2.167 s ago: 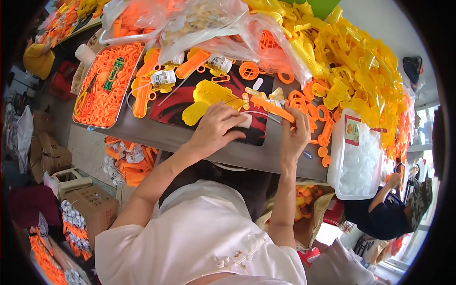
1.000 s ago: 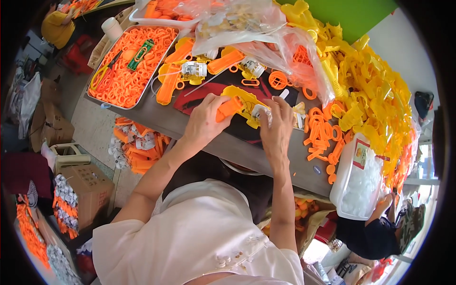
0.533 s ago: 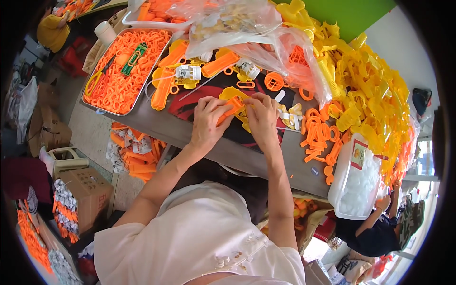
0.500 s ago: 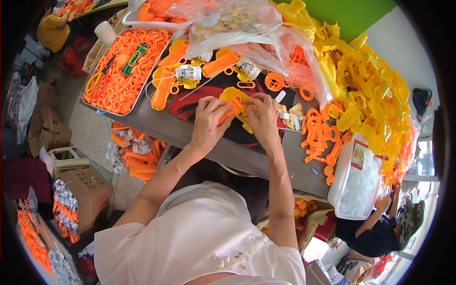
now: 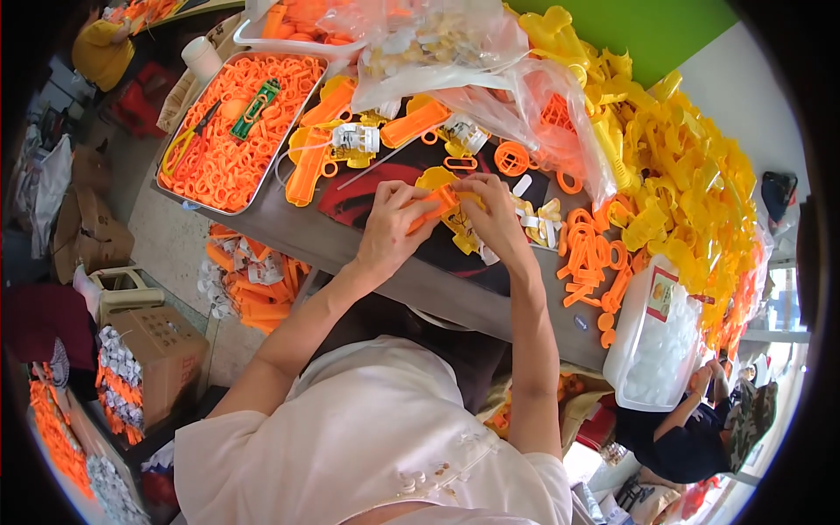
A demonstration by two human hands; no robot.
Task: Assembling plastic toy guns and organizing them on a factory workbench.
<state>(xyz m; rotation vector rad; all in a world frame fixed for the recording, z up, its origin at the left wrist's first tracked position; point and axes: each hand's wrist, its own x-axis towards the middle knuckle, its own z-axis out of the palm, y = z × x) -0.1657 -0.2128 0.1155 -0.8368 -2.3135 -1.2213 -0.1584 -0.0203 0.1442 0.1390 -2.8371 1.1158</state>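
Observation:
An orange plastic part [image 5: 444,199] is gripped by my left hand [image 5: 395,226], its fingers closed round the near side. My right hand [image 5: 499,217] has its thumb and fingertips bent in at the far right end of that part. The yellow plastic shell [image 5: 463,234] sits under and between both hands, mostly hidden by fingers. Whether the right fingertips pinch the orange part or the shell is hard to see. A black and red mat [image 5: 348,199] lies beneath. Just right of my right hand is a small heap of white and yellowish pieces [image 5: 544,223].
Left stands a metal tray [image 5: 234,212] of orange rings with yellow-handled pliers [image 5: 178,150]. Orange and yellow assemblies [image 5: 308,162] lie beyond my hands. Yellow shells [image 5: 691,175] pile at right, above a white tub [image 5: 626,372]. Plastic bags [image 5: 420,52] fill the back.
My right hand's fingers have shifted onto the end of the orange part, and the wrist has turned slightly. The left hand keeps its hold. The whole view has shifted a little.

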